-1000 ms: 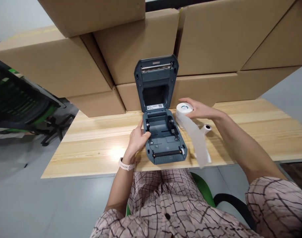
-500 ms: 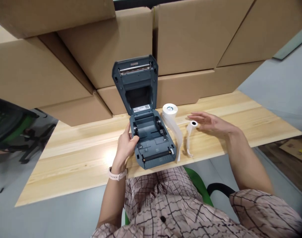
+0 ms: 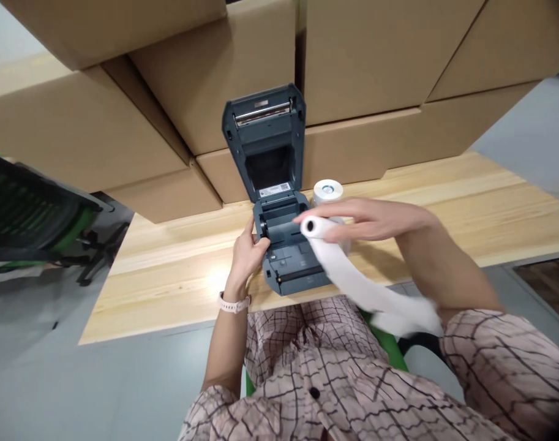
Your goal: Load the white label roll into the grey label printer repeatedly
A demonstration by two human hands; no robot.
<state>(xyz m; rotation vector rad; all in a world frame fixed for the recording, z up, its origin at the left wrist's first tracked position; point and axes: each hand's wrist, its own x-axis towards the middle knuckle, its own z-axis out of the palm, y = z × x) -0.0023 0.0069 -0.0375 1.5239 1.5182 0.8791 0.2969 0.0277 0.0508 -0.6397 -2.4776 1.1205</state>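
A dark grey label printer stands on the table with its lid raised, baring the roll bay and the black roller. My left hand grips the left side of its base, thumb over the rim. Between the fingers of my right hand is a small white paper roll, held above the right part of the bay. Its loose tail hangs down to the right, blurred at the end. Behind my right hand stands a larger label roll, partly hidden.
Large cardboard boxes are stacked along the back of the wooden table, close behind the raised lid. An office chair stands off to the left. I sit at the table's front edge on a green seat.
My right hand has picked the small paper roll off the table and carried it left over the printer, its tail swinging out. My left hand keeps its hold on the base.
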